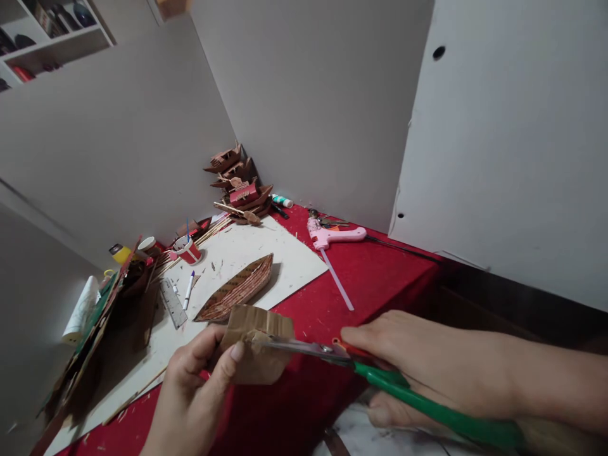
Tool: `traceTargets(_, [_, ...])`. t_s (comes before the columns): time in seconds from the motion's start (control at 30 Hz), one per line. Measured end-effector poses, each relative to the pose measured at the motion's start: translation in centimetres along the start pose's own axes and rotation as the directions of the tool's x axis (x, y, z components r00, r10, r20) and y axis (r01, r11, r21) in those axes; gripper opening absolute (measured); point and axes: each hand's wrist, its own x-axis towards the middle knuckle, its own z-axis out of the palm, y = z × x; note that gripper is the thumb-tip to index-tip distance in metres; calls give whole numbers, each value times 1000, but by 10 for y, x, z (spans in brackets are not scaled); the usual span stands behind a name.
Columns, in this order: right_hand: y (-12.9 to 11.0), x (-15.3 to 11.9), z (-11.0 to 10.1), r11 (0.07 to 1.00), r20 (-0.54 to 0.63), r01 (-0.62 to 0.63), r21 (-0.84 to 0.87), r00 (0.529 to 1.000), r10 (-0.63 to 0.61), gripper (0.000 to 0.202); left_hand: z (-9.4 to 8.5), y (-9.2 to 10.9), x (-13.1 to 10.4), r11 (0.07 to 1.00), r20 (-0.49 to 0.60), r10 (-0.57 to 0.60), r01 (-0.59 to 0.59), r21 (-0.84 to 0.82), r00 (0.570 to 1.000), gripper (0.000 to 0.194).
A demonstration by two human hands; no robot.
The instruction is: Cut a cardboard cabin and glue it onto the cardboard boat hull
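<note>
A small piece of brown cardboard [266,367] is pinched between the thumb and fingers of my left hand [197,380]. My right hand [403,361] grips green-handled scissors [384,380], its fingers around the handles. The metal blades reach left to the cardboard, the tips on its creased middle near my left thumb; whether they cut into it I cannot tell. Just beyond the cardboard, a brown model boat hull [242,285] with slatted planks inside lies on a white board [294,266].
A pink glue gun [332,235] with a glue stick lies on the red tablecloth [380,272]. Finished model boats [242,190] are stacked in the corner. A ruler [173,303], a marker [189,290], a paper cup [189,252] and leaning cardboard sheets [104,329] stand or lie at left.
</note>
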Motion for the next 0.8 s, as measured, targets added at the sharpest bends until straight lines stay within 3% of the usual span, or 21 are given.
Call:
traceTargets(0.17, [-2, 4, -8, 991, -5, -61, -116, 998, 61, 57, 11, 4, -9, 999, -108, -4, -1, -45, 994, 21])
traceTargets(0.4, [-3, 6, -14, 996, 118, 61, -62, 992, -53, 61, 7, 10, -8, 941, -112, -218, 178, -289, 969, 30])
traceTargets(0.63, [-9, 15, -8, 959, -80, -69, -273, 996, 49, 52, 12, 1, -11, 965, -267, -160, 94, -244, 950, 25])
traceTargets(0.7, [-9, 14, -10, 974, -39, -55, -220, 998, 47, 53, 11, -3, -12, 969, -294, -154, 87, -230, 943, 25])
traceTargets(0.8, [-6, 13, -14, 997, 137, 54, 46, 989, -60, 58, 4, -6, -10, 959, -183, -173, 123, -256, 968, 28])
